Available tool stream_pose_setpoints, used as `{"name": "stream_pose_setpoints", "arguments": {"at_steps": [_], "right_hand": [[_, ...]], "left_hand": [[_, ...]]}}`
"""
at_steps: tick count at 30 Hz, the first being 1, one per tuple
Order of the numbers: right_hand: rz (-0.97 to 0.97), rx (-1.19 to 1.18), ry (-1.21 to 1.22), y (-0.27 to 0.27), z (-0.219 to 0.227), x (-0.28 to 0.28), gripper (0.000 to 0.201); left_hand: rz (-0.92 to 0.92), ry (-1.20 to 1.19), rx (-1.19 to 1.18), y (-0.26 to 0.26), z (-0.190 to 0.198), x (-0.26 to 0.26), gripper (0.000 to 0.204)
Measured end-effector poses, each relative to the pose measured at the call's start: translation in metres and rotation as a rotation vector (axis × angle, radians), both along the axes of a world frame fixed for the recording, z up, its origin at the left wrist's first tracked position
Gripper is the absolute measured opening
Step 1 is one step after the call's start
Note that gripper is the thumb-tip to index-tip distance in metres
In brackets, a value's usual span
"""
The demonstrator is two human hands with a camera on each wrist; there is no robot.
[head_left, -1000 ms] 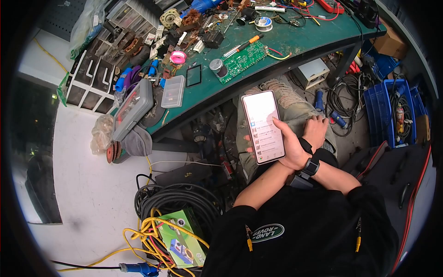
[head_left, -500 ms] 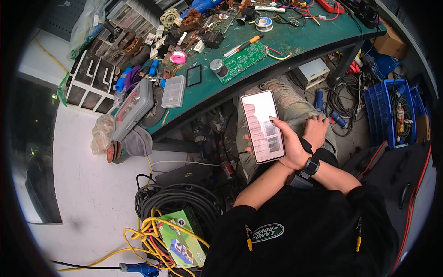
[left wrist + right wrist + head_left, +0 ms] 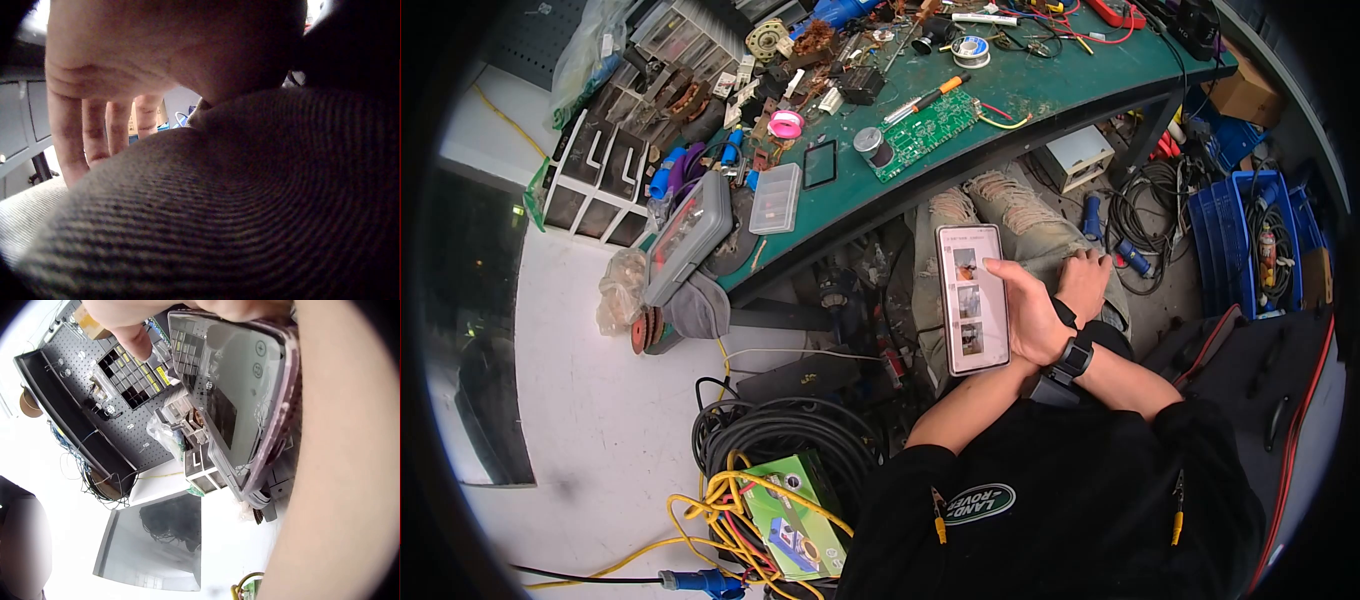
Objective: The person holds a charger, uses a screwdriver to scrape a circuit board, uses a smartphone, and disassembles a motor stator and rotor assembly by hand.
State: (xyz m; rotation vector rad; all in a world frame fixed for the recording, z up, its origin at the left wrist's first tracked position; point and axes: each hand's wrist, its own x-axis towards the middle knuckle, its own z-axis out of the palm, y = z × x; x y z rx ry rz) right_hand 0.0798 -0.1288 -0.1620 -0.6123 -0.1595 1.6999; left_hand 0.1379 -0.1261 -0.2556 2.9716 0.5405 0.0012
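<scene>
In the head view the right hand [image 3: 1032,318] holds a phone [image 3: 974,305] with a lit screen, thumb over the screen's right side. The screen shows a column of small pictures. The right wrist view has the phone [image 3: 240,381] at a steep angle, close beside the right hand [image 3: 128,319]. Crossed beneath the right wrist, the left arm leads to the left hand [image 3: 1084,285], which rests on the knee [image 3: 1050,262] and holds nothing. Its fingers hang down over the trouser cloth [image 3: 187,212] in the left wrist view, where the left hand [image 3: 125,75] shows from the palm side.
A green workbench [image 3: 1040,80] ahead carries a circuit board [image 3: 930,135], an orange-handled tool [image 3: 940,92], solder spools and many parts. Blue crates [image 3: 1230,235] stand at right. Coiled black cable [image 3: 790,425] and a green box [image 3: 795,515] lie at lower left.
The phone has shifted slightly down and right and stands straighter; the fingertips at its left edge are out of sight. Its screen content has changed. The left hand stays put on the knee.
</scene>
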Motion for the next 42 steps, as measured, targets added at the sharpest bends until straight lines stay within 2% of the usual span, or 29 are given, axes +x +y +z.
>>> {"name": "stream_pose_setpoints", "arguments": {"at_steps": [2, 6, 8, 16, 20, 22, 23, 25, 27, 29, 32, 36, 38, 42], "right_hand": [[-0.121, -0.039, -0.096, 0.003, 0.003, 0.001, 0.044], [-0.14, -0.045, -0.099, 0.01, 0.018, 0.012, 0.044], [-0.212, -0.082, -0.156, 0.014, 0.021, 0.018, 0.056], [-0.32, -0.185, -0.221, 0.015, 0.045, 0.028, 0.056], [-0.328, -0.183, -0.207, 0.016, 0.04, 0.03, 0.059], [-0.284, -0.194, -0.028, 0.016, 0.031, 0.034, 0.065], [-0.283, -0.193, -0.028, 0.016, 0.025, 0.035, 0.065], [-0.203, -0.113, 0.16, 0.015, 0.016, 0.036, 0.065], [-0.159, -0.057, 0.201, 0.014, 0.012, 0.033, 0.067], [-0.056, 0.084, 0.246, 0.012, 0.016, 0.032, 0.064], [-0.058, 0.182, 0.382, 0.007, 0.036, 0.019, 0.064], [0.008, 0.237, 0.392, 0.0, 0.048, 0.013, 0.063], [0.031, 0.254, 0.236, 0.0, 0.043, 0.012, 0.063], [0.061, 0.259, 0.105, -0.001, 0.038, 0.008, 0.062]], "left_hand": [[0.001, 0.002, 0.001, 0.0, 0.001, -0.001, 0.058], [-0.011, -0.021, 0.004, 0.001, -0.001, -0.001, 0.058], [-0.015, -0.041, 0.007, 0.001, -0.002, 0.0, 0.059], [-0.023, -0.018, -0.015, 0.004, -0.024, 0.008, 0.061], [-0.019, -0.004, -0.017, 0.003, -0.021, 0.006, 0.06], [-0.016, -0.021, -0.004, 0.002, -0.018, 0.005, 0.06], [-0.012, -0.038, 0.009, 0.001, -0.018, 0.004, 0.06], [-0.016, -0.03, 0.024, 0.002, -0.014, 0.003, 0.06], [-0.02, -0.022, 0.038, 0.001, -0.011, 0.002, 0.059], [-0.007, -0.025, 0.031, 0.0, -0.009, 0.001, 0.058], [-0.009, -0.04, 0.033, -0.001, -0.008, -0.001, 0.057], [-0.004, -0.038, 0.041, -0.001, -0.006, -0.001, 0.056], [-0.018, 0.0, 0.014, 0.001, -0.003, -0.001, 0.057], [-0.008, -0.007, -0.001, 0.0, -0.002, 0.0, 0.058]]}}
